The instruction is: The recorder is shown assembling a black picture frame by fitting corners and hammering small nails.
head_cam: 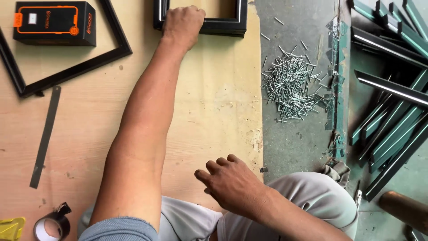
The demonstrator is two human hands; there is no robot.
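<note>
Overhead, from the head camera, the left hand (183, 24) reaches far forward with the arm almost straight, its fingers curled shut over the near rail of a small stack of black rectangular picture frames (209, 24) at the far edge of the pale wooden board (214, 111). That rail runs left to right, across the line of the arm, and the knuckles sit on top of it. The right hand (232, 183) is well apart from the frames, resting low near the knee with fingers loosely bent and holding nothing. A pile of small silver nails (292, 85) lies to the right on the grey floor (290, 147); a black box with orange trim (55, 22) sits at the far left.
</note>
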